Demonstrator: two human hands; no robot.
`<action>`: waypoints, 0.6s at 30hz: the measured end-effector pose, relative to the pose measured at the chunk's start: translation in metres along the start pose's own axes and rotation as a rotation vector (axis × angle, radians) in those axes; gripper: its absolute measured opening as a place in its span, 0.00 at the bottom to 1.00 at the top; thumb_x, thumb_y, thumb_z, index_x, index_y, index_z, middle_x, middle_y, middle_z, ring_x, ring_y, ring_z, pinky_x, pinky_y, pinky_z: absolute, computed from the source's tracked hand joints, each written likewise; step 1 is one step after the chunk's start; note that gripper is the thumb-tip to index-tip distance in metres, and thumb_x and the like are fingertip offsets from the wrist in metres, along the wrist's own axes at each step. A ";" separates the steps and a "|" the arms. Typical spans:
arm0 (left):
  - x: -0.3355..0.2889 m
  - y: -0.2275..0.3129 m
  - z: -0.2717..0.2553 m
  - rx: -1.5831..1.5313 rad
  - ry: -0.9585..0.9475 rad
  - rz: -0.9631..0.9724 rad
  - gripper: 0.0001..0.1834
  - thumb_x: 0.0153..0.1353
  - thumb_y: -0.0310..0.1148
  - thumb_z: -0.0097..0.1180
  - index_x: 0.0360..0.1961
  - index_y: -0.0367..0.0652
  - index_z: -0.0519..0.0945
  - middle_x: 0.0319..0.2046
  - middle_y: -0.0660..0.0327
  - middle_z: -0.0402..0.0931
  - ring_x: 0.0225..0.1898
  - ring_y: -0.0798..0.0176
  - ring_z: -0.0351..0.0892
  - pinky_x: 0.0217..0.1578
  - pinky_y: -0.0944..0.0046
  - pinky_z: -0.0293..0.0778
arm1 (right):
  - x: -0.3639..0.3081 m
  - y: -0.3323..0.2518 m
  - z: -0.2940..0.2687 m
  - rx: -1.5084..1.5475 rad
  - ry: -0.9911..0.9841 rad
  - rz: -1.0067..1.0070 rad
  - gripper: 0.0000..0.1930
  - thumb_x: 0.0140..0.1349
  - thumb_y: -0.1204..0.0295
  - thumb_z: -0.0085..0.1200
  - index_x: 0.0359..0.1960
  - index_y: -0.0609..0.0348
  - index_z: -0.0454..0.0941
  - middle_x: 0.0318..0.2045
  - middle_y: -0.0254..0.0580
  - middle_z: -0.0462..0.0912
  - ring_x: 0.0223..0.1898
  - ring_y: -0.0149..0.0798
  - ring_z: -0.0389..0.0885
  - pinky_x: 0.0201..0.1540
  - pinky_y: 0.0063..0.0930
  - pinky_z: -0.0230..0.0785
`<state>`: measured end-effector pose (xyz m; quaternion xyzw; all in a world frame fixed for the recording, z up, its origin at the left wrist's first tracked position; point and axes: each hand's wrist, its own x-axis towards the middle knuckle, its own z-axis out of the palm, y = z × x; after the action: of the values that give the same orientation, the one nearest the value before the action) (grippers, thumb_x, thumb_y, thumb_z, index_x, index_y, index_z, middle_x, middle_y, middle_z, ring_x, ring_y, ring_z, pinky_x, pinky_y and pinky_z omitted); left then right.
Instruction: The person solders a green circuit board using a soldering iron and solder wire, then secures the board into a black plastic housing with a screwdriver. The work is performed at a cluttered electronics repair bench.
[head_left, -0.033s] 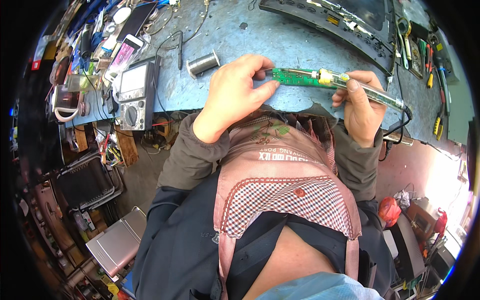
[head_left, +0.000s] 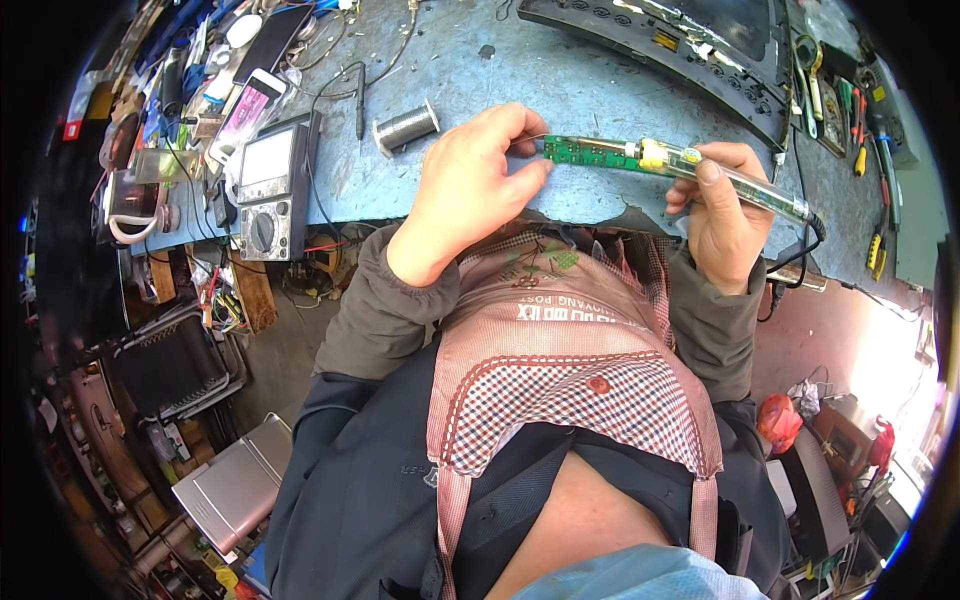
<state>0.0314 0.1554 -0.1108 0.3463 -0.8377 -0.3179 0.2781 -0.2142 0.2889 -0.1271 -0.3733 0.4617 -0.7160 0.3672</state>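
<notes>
A narrow green circuit board (head_left: 590, 155) sits in front of me, near the front edge of the blue bench. My right hand (head_left: 725, 210) grips a soldering iron (head_left: 752, 186) by its clear handle. The iron's metal shaft reaches left over the board, its tip by the far left end. Beside that end is my left hand (head_left: 480, 175), with thumb and forefinger bent toward each other. A thin strand of solder wire (head_left: 531, 138) runs from its fingers to the board's corner. The thumb tip is close against the board's left edge; whether it touches, I cannot tell.
A spool of solder (head_left: 406, 128) lies left of my left hand. Farther left are a multimeter (head_left: 270, 190), a phone (head_left: 255, 105) and a probe (head_left: 360, 100). A black panel (head_left: 680, 60) lies at the back right, screwdrivers (head_left: 860, 130) beyond it. The iron's cord (head_left: 815, 235) hangs at the right.
My left thumb has drawn back slightly to the left from the board. The board has tipped a little, and the iron's tip has shifted slightly. My right hand has barely moved.
</notes>
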 end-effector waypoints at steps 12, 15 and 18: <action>0.019 0.015 -0.007 -0.007 -0.189 -0.261 0.13 0.62 0.33 0.67 0.45 0.39 0.91 0.36 0.51 0.90 0.38 0.53 0.90 0.42 0.56 0.81 | -0.001 0.002 -0.004 0.052 -0.017 -0.012 0.13 0.74 0.69 0.66 0.50 0.66 0.81 0.34 0.42 0.87 0.31 0.33 0.86 0.35 0.27 0.80; 0.025 0.004 -0.009 -0.107 -0.234 -0.258 0.15 0.62 0.34 0.67 0.46 0.37 0.91 0.32 0.51 0.88 0.36 0.55 0.89 0.42 0.56 0.80 | -0.001 0.002 -0.006 -0.003 -0.052 -0.002 0.13 0.75 0.70 0.64 0.52 0.66 0.80 0.37 0.44 0.87 0.33 0.35 0.85 0.37 0.29 0.79; 0.028 0.008 -0.011 -0.084 -0.218 -0.253 0.15 0.62 0.34 0.66 0.46 0.36 0.90 0.32 0.51 0.88 0.35 0.57 0.88 0.41 0.56 0.80 | -0.001 0.004 -0.008 -0.028 -0.076 0.009 0.12 0.75 0.71 0.63 0.53 0.67 0.80 0.39 0.45 0.87 0.35 0.36 0.85 0.40 0.30 0.79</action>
<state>0.0184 0.1350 -0.0912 0.4007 -0.7985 -0.4208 0.1576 -0.2204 0.2917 -0.1330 -0.4032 0.4591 -0.6931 0.3825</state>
